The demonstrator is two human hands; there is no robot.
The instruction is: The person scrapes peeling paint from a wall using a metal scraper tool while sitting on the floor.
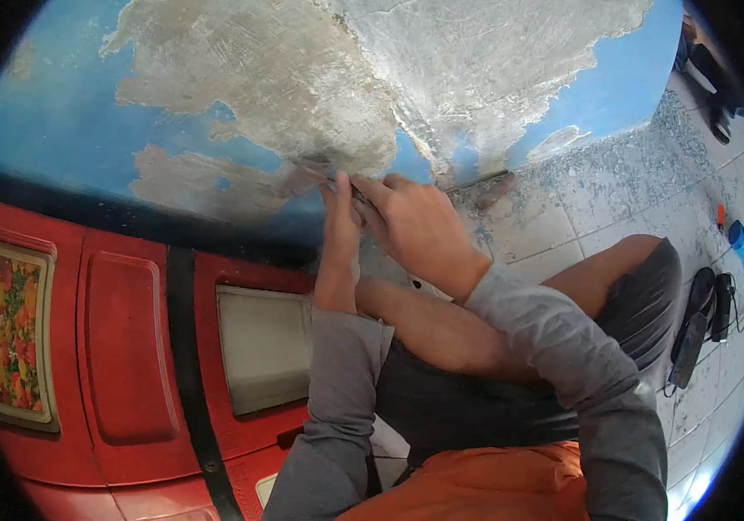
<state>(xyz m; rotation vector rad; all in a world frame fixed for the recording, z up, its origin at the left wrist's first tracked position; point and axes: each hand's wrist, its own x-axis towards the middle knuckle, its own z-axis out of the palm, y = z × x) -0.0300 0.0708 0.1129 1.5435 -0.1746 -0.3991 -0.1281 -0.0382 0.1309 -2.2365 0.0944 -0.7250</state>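
Before me is a wall [267, 84] whose blue paint has come off in large patches, baring grey plaster on both sides of a corner. My right hand [417, 218] grips a thin scraper [312, 172], its far end blurred against the lower plaster. My left hand [342, 225] holds the same tool just to the left, thumb raised along it. Fingers cover most of the handle. Blue paint [303, 218] remains on the wall just below the blade.
A red plastic cabinet [127, 345] stands close at my left. Paint flakes [632, 156] litter the tiled floor [541, 228]. Another scraper-like tool [497, 190] lies at the wall's foot. Black objects [694, 325], a blue cylinder [740, 242] and another person's foot [720, 125] are at right.
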